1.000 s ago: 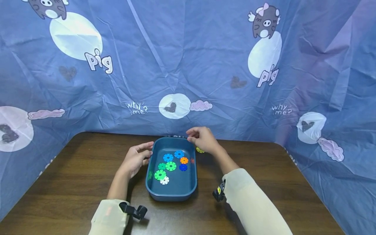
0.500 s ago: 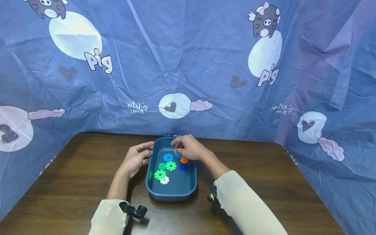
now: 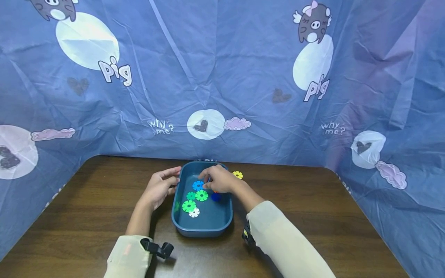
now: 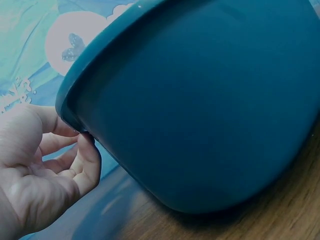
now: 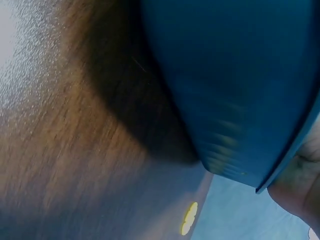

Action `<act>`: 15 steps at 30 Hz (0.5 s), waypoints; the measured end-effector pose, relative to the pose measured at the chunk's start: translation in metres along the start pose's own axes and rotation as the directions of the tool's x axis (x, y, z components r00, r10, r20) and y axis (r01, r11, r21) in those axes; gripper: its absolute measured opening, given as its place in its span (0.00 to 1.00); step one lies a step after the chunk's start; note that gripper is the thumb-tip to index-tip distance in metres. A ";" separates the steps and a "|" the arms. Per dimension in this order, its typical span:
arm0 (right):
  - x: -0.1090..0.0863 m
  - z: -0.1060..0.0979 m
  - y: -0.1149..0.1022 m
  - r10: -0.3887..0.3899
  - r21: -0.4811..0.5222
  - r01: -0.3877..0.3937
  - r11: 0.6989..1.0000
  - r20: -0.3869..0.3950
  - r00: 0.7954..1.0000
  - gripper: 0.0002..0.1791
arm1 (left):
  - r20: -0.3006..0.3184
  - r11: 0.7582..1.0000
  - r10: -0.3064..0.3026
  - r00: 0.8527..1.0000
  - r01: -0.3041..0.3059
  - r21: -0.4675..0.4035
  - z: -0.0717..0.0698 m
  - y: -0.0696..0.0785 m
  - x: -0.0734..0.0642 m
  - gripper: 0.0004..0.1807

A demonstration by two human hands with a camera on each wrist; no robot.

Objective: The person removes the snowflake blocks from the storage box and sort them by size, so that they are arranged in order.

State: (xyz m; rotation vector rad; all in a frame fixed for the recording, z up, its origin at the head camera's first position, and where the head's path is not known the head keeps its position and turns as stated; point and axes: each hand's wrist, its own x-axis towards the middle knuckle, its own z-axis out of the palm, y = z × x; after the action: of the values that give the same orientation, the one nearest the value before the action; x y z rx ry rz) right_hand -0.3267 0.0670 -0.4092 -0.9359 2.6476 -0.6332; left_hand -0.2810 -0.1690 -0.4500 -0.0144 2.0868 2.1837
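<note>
A dark blue rectangular tray (image 3: 202, 233) with rounded corners sits on the table, holding several flat notched snowflake discs. Among them show a light blue disc (image 3: 198, 185), green discs (image 3: 201, 195), a white disc (image 3: 194, 212) and a dark blue disc (image 3: 216, 196). My left hand (image 3: 158, 189) grips the tray's left rim with thumb and fingers from outside. Inside the tray, near its far right part, my right hand (image 3: 219, 180) pinches a blue snowflake disc (image 3: 209, 179), mostly hidden by the fingers. An orange disc is nearly covered by that hand.
A yellow snowflake disc (image 3: 237, 175) lies on the brown wooden table (image 3: 295, 216), just outside the tray's far right corner. Behind the table's far edge hangs a blue printed cloth (image 3: 264, 69). Both sleeves carry black wrist mounts (image 3: 158, 248).
My right hand has moved left from above the tray's far right rim down into the tray, uncovering the yellow disc and covering the orange one. The left hand stays on the rim.
</note>
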 end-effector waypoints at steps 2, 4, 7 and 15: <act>0.002 0.001 0.001 -0.002 -0.012 0.003 1.000 0.016 1.000 0.18 | 0.000 1.000 0.000 1.000 0.000 -0.001 0.000 0.000 0.000 0.29; 0.004 0.001 0.001 -0.009 -0.025 0.010 1.000 0.030 0.999 0.18 | -0.001 1.000 0.000 1.000 0.000 -0.004 0.000 0.000 0.001 0.29; 0.006 0.002 0.001 -0.016 -0.047 0.019 0.999 0.050 0.999 0.19 | -0.004 1.000 0.000 1.000 0.000 -0.008 0.000 0.000 0.001 0.29; 0.010 0.008 -0.003 0.029 -0.103 -0.017 0.994 0.115 0.993 0.22 | 0.003 1.000 0.008 1.000 -0.008 -0.030 0.000 -0.002 0.002 0.30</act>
State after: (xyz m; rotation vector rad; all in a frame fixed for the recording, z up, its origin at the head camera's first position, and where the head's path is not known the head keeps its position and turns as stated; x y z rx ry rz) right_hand -0.3298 0.0564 -0.4154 -0.9379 2.6038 -0.4277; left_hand -0.2827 -0.1683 -0.4526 -0.0056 2.0553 2.2179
